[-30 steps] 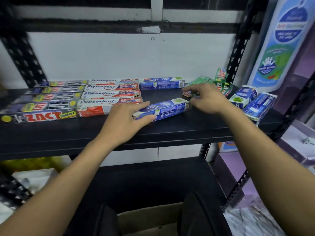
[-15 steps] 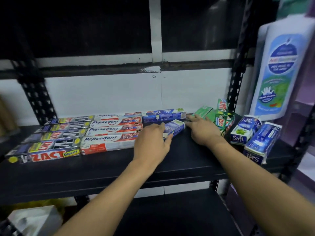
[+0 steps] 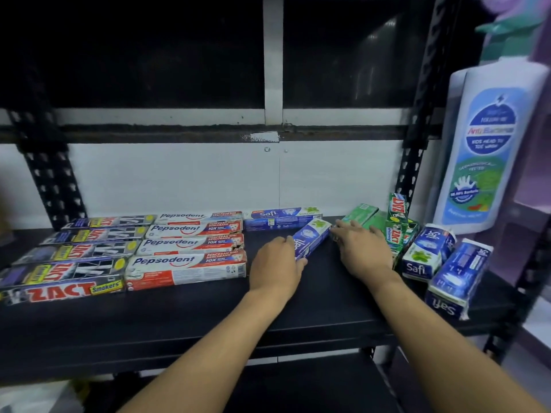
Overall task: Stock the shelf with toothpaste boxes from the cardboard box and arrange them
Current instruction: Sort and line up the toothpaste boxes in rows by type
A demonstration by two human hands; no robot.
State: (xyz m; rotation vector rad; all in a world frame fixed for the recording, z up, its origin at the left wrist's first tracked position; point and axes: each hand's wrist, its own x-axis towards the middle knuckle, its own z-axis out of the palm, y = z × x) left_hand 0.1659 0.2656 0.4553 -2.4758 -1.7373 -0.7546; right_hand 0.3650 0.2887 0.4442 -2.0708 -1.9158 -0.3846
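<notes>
The person is in the middle of the arranging step, lining one box up with the rows on the black shelf (image 3: 185,320). The left hand (image 3: 277,263) has its fingers curled round the near end of the angled Safi box (image 3: 313,241), which lies flat on the shelf and points away to the far right. The right hand (image 3: 362,253) lies flat with fingers spread, its fingertips at the far end of that box and against the green boxes (image 3: 362,214) beyond; I cannot tell which of the two it presses. Just behind, a back Safi box (image 3: 281,219) lies square along the wall, and to the left sit neat rows of Pepsodent boxes (image 3: 190,242) and Zact boxes (image 3: 77,254). On the right, two loose Safi boxes (image 3: 426,251) lean untidily. I would judge the next move is to swing the angled box parallel to the back one and slide it snug in front, with its left end in line with the Pepsodent row. The cardboard box is out of sight.
</notes>
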